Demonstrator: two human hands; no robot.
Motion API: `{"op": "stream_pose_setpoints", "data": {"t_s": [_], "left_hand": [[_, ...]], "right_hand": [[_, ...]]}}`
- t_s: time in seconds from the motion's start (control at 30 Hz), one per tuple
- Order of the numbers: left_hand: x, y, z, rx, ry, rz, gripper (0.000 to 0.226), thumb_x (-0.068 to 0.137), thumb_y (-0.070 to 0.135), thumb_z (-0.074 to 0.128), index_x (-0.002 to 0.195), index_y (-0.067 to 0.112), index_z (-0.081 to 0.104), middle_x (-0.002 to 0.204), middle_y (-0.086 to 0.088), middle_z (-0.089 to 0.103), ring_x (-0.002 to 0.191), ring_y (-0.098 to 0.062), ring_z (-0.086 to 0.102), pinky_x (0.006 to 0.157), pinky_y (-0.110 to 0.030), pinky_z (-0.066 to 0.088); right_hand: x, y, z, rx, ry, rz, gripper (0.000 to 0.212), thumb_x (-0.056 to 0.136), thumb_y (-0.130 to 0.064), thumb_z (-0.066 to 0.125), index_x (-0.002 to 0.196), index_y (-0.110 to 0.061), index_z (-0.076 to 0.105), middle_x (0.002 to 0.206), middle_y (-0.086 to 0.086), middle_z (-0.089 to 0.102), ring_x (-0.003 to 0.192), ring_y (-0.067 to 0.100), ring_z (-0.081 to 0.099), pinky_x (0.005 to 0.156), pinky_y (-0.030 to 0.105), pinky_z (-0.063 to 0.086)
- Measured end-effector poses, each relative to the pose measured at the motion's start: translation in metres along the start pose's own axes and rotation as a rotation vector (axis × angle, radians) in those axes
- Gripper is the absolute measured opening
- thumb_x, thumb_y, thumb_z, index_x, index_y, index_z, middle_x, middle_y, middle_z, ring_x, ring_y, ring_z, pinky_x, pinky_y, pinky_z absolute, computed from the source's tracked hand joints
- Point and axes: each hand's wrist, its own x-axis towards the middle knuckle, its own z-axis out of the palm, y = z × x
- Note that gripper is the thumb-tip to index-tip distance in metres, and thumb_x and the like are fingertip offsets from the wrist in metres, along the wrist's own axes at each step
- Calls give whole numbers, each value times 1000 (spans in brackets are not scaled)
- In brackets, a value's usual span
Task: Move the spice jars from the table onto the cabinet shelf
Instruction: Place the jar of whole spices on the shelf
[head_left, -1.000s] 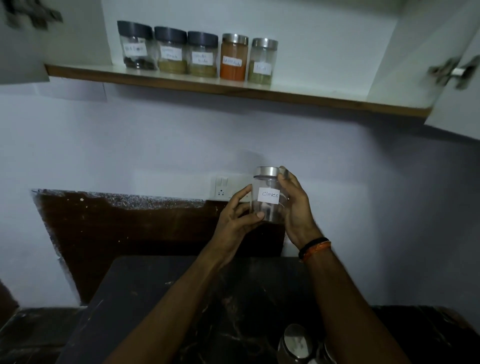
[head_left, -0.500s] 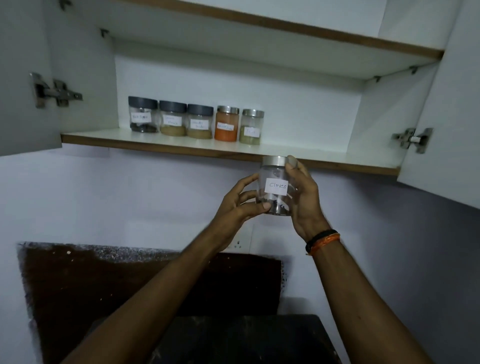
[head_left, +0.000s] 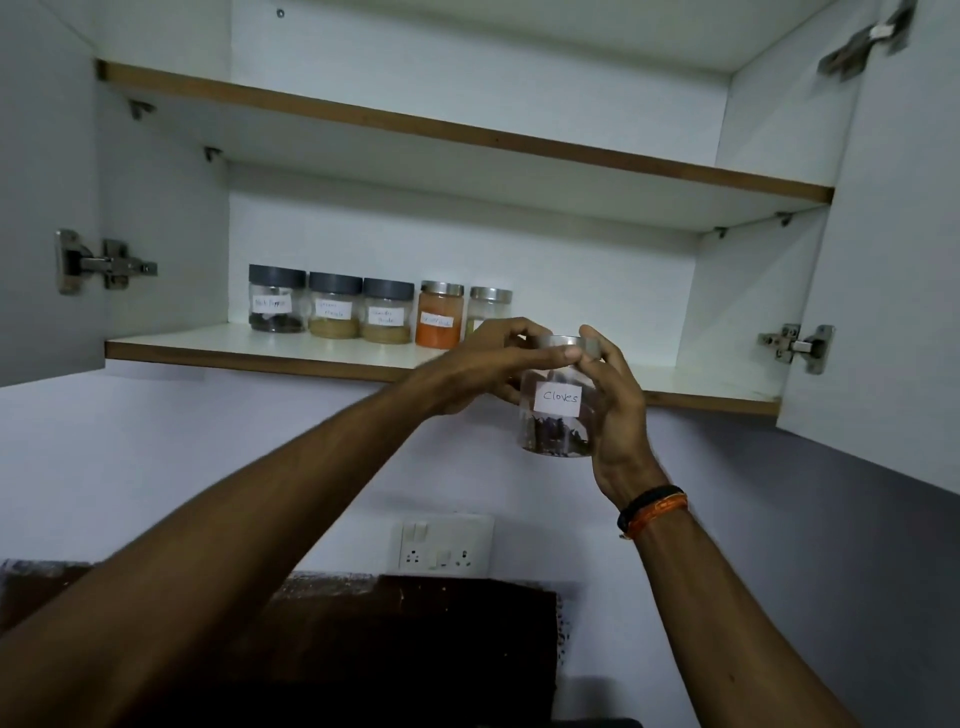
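A clear jar labelled "Cloves" (head_left: 557, 415), with a silver lid and dark cloves at its bottom, is held in the air just in front of the lower cabinet shelf (head_left: 249, 349). My right hand (head_left: 615, 415) grips its right side. My left hand (head_left: 488, 366) holds it near the lid from the left. On the shelf stand several labelled spice jars in a row: three with dark grey lids (head_left: 332, 306), an orange-filled one (head_left: 440, 314) and a silver-lidded one (head_left: 488, 306) partly hidden behind my left hand.
The cabinet's two doors stand open, left door (head_left: 47, 208) and right door (head_left: 893, 260). An upper shelf (head_left: 467, 135) spans above. A wall socket plate (head_left: 444, 543) sits below, over a dark backsplash. The shelf's right part (head_left: 711, 382) is bare.
Both hands have raised the cloves jar up to shelf level. My left hand has slid from the jar's side up to its lid. The view has tilted upward.
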Motion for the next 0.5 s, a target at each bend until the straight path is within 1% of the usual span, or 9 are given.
{"op": "stream_pose_setpoints", "data": {"t_s": [0.1, 0.17, 0.2, 0.27, 0.3, 0.33, 0.4, 0.43, 0.5], "left_hand": [[14, 11, -5, 7, -60, -37, 52, 79, 42, 82, 114, 8, 67, 106, -7, 74, 102, -25, 72, 80, -39, 61], [23, 17, -8, 38, -62, -7, 48, 78, 43, 82, 110, 9, 70, 106, -7, 74, 101, -24, 72, 75, -38, 61], [27, 20, -9, 52, -56, 9, 47, 78, 43, 82, 109, 10, 71, 104, -6, 75, 99, -24, 72, 73, -36, 61], [36, 26, -11, 63, -36, 27, 45, 76, 41, 82, 107, 10, 72, 100, -4, 75, 97, -24, 72, 70, -34, 60], [41, 29, -12, 63, -26, 33, 41, 77, 39, 82, 105, 10, 72, 100, -3, 75, 97, -24, 72, 68, -33, 60], [47, 33, -14, 66, -12, 40, 38, 79, 37, 82, 104, 10, 73, 102, -3, 74, 97, -25, 71, 67, -32, 59], [56, 37, -19, 83, 22, 54, 37, 81, 36, 81, 105, 9, 73, 108, -6, 71, 99, -25, 70, 63, -29, 58], [61, 38, -21, 97, 40, 60, 38, 81, 36, 80, 106, 8, 72, 111, -8, 70, 99, -26, 69, 63, -29, 58], [73, 38, -27, 139, 66, 57, 41, 82, 36, 80, 109, 7, 71, 113, -10, 69, 101, -26, 68, 64, -30, 59]], "right_hand": [[10, -4, -4, -35, -11, -22, 56, 88, -51, 57, 142, -42, 49, 134, -8, 62, 119, 19, 62, 101, 50, 53], [17, -9, -7, -54, -20, -40, 54, 90, -56, 52, 142, -44, 49, 128, -15, 65, 116, 13, 64, 95, 43, 56], [20, -12, -7, -56, -23, -47, 50, 90, -60, 50, 138, -46, 53, 124, -18, 67, 112, 10, 67, 89, 37, 56], [27, -19, -9, -46, -33, -62, 38, 89, -69, 47, 120, -55, 63, 113, -20, 72, 103, 5, 71, 78, 28, 57], [31, -22, -10, -43, -25, -76, 37, 88, -73, 44, 115, -57, 65, 109, -20, 73, 99, 4, 71, 75, 25, 57], [36, -23, -12, -47, 4, -94, 41, 88, -73, 41, 118, -56, 63, 109, -18, 73, 97, 4, 71, 74, 23, 57], [47, -21, -18, -49, 108, -110, 49, 97, -64, 34, 133, -42, 56, 115, -7, 70, 98, 10, 70, 79, 26, 56], [53, -17, -23, -60, 163, -106, 47, 102, -58, 33, 134, -34, 56, 116, 0, 69, 101, 15, 69, 83, 30, 55], [64, -8, -32, -169, 281, -91, 39, 103, -48, 37, 124, -27, 62, 111, 3, 69, 103, 21, 66, 88, 35, 53]]}}
